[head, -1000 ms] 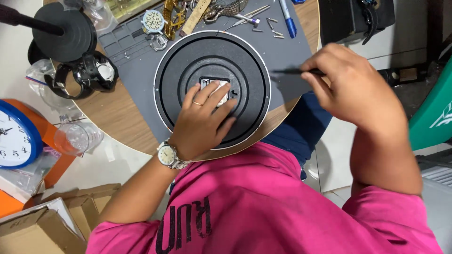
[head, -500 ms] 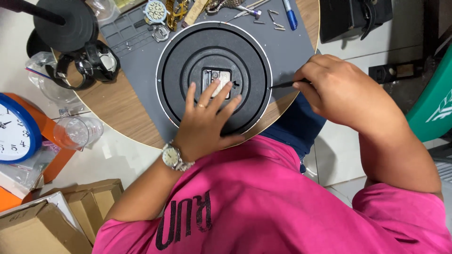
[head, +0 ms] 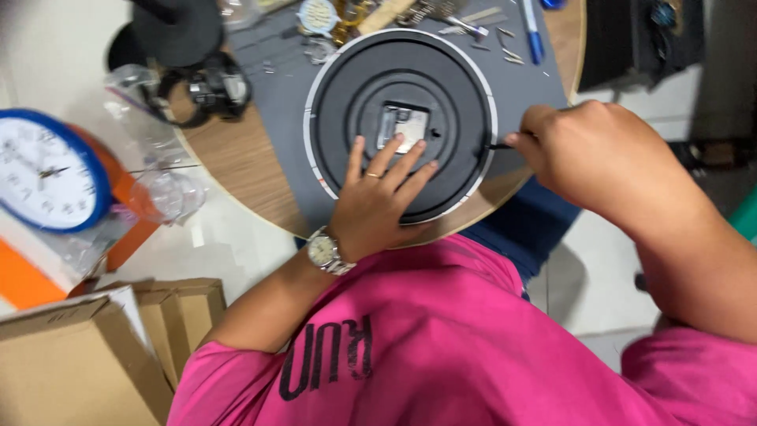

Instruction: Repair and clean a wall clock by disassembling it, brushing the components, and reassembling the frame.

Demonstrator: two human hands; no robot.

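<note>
Clock back (head: pixel 441 87), black and round, lies with its 6 o'clock rim reaching the table edge (head: pixel 236 185). Left hand (head: pixel 378 201) presses flat on it, fingers apart. Right hand (head: pixel 591 154) is clamped on a thin tool (head: pixel 498 146) at the 3 o'clock rim.

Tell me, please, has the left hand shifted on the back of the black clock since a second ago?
No: the left hand still presses the black clock just below its square movement, fingers spread as before.

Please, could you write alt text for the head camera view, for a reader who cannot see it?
A person's left hand presses flat on the back of a round black wall clock lying face down on a grey mat, while the right hand holds a thin dark tool at the clock's rim. A blue-rimmed clock lies at the left.
</note>
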